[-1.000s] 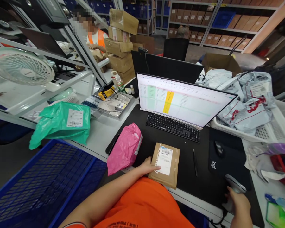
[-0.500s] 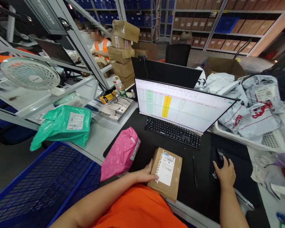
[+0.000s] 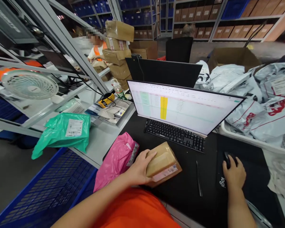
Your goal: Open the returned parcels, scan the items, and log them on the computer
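Note:
My left hand (image 3: 140,167) grips the left end of a brown cardboard box (image 3: 163,158), thumb on its upper face and the fingers along its near side. A pale printed strip shows on the box's near side. My right hand (image 3: 235,172) is closed over a black computer mouse (image 3: 229,159) on a dark mouse pad (image 3: 249,152). Left of the box lies a pink plastic mailer (image 3: 115,155) with a label. A dark pen-like stick (image 3: 199,179) rests between the box and the pad. Behind are a keyboard (image 3: 174,131) and a monitor (image 3: 185,106) showing a spreadsheet.
A green mailer (image 3: 61,128) overhangs the left table edge above a blue crate (image 3: 42,190). White mailers (image 3: 258,110) heap in a white basket at right. Stacked cartons (image 3: 118,57), a fan (image 3: 29,84) and a person in an orange vest are beyond.
The box has been turned over in my left hand, so its large white label no longer faces up. My right hand now covers the mouse more fully.

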A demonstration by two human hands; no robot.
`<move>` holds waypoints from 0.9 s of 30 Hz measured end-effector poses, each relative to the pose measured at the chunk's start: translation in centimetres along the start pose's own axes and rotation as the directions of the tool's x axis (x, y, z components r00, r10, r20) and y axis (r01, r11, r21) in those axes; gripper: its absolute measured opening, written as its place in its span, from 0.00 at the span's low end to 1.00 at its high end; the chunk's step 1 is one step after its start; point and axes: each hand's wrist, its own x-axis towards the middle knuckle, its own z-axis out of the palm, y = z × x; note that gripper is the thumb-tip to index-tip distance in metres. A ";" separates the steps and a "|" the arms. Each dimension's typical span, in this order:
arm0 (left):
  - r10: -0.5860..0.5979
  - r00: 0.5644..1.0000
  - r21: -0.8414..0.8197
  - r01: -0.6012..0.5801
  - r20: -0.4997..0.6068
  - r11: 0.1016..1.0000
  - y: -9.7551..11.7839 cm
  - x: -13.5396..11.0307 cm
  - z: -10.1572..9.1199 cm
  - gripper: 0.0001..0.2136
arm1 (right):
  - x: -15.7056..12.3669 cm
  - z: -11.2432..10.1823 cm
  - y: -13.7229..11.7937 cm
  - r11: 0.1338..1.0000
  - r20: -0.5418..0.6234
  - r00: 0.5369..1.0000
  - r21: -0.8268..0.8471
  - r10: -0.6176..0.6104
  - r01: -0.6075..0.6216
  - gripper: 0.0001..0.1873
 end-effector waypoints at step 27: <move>0.303 0.924 0.501 -0.152 -0.234 0.852 -3.2 -2.3 3.6 0.24 | -8.4 -7.5 -11.7 0.965 0.397 0.898 0.094 0.189 -0.244 0.30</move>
